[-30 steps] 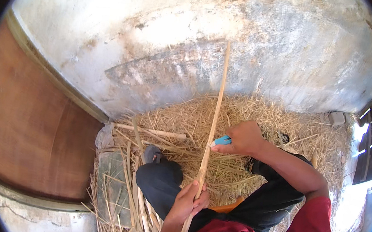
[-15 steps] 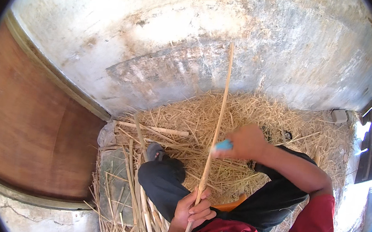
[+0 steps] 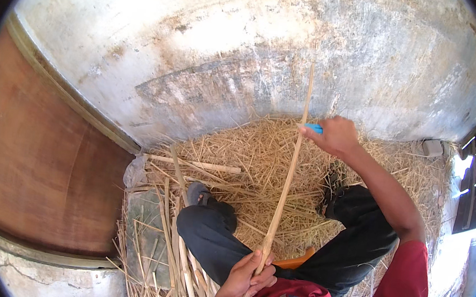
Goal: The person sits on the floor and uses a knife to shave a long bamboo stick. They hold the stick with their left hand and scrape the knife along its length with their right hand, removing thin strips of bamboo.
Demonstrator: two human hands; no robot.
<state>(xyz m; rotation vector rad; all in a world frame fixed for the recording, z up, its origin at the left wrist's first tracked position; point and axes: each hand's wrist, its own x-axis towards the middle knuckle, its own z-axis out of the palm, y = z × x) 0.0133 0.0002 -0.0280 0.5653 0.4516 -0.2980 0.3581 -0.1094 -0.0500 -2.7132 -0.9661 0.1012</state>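
Note:
A long, pale bamboo strip (image 3: 282, 208) rises at a slant from my lap toward the wall, its far end tapering thin. My left hand (image 3: 244, 278) is closed around its lower part, close to my red shirt. Farther up, my right hand (image 3: 337, 138) is closed on a blue-handled tool (image 3: 313, 128), whose tip meets the strip's right side. My right thumb lies along the strip there. Any blade on the tool is too small or hidden to make out.
Shavings (image 3: 250, 144) cover the floor between my legs and the stained wall (image 3: 232, 38). Several more strips (image 3: 182, 264) lie left of my left leg, by a grey slab (image 3: 150, 238). A brown wooden panel (image 3: 46, 151) stands at the left; a small grey block (image 3: 432, 148) sits far right.
My right hand has moved up and away along the strip with the blue-handled tool. The strip's far end has swung slightly right; my left hand keeps its hold, shifted slightly.

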